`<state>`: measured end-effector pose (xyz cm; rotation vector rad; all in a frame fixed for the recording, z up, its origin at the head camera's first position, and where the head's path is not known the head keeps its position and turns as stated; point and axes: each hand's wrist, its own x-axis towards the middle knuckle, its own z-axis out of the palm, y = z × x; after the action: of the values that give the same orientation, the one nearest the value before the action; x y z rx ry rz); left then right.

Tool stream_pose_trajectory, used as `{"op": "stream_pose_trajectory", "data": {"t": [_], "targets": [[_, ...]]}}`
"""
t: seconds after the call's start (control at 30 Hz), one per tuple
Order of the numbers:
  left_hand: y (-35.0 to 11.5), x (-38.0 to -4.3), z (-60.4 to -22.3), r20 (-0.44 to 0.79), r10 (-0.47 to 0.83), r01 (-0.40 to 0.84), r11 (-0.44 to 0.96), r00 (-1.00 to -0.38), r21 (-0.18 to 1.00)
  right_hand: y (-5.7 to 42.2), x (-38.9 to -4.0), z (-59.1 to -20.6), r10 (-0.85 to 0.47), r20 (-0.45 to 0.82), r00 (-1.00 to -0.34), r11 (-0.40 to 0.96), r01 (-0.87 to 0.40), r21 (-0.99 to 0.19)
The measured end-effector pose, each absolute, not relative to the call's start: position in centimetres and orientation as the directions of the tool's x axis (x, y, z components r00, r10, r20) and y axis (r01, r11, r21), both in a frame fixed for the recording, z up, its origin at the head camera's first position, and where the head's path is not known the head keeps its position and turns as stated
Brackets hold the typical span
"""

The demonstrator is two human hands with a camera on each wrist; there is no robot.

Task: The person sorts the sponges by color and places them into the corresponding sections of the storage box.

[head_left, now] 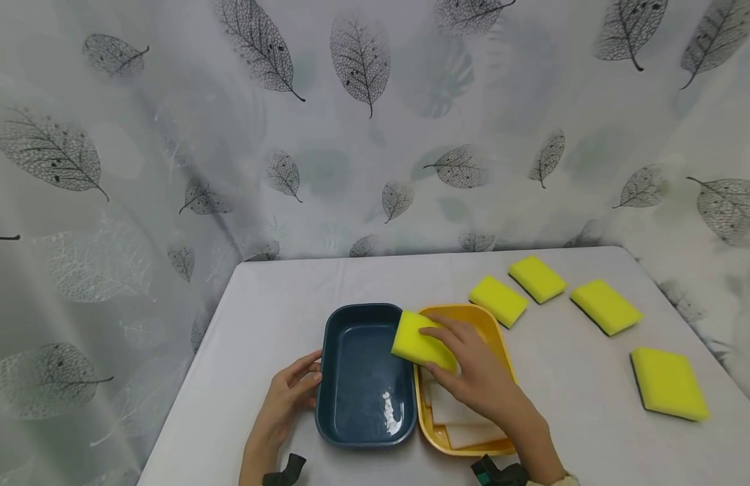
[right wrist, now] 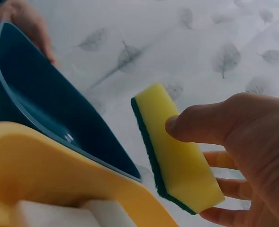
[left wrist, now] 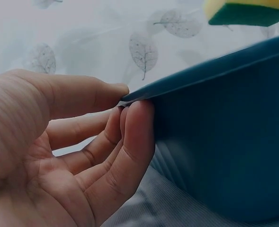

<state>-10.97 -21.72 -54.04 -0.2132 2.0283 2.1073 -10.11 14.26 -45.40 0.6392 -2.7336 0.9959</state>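
My right hand grips a yellow sponge with a dark green scouring side. It holds the sponge in the air above the adjoining rims of two basins. The blue basin has nothing inside it. My left hand pinches this basin's left rim between thumb and fingertips, as the left wrist view shows close up. Beside it on the right stands the yellow basin, with white blocks in it, partly hidden under my right hand and forearm.
Several more yellow sponges lie on the white table to the right, among them one at the back and one near the right edge. A leaf-patterned curtain hangs behind and at the left of the table.
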Motion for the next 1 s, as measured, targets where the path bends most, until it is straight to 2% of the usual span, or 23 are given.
{"op": "stream_pose_trajectory", "data": {"t": [0.17, 0.57, 0.83, 1.0], "targets": [[-21.7, -11.0, -54.1, -0.236, 0.075, -0.239, -0.033, -0.969, 0.971, 12.6, -9.8, -45.5, -0.388, 0.270, -0.881, 0.664, -0.471, -0.581], [-21.5, -10.6, -53.8, -0.245, 0.051, -0.247, -0.033, -0.968, 0.968, 10.7, -8.8, -46.3, -0.554, 0.292, -0.780, 0.598, -0.617, -0.511], [-21.3, -10.5, -53.7, -0.259, 0.026, -0.259, -0.030, -0.966, 0.965, 10.2, -7.9, -46.9, -0.666, 0.230, -0.710, 0.573, -0.684, -0.452], [-21.1, -10.4, -53.5, -0.249, 0.032, -0.250, -0.026, -0.968, 0.968, 9.6, -8.0, -47.8, -0.716, 0.238, -0.657, 0.535, -0.734, -0.418]]}}
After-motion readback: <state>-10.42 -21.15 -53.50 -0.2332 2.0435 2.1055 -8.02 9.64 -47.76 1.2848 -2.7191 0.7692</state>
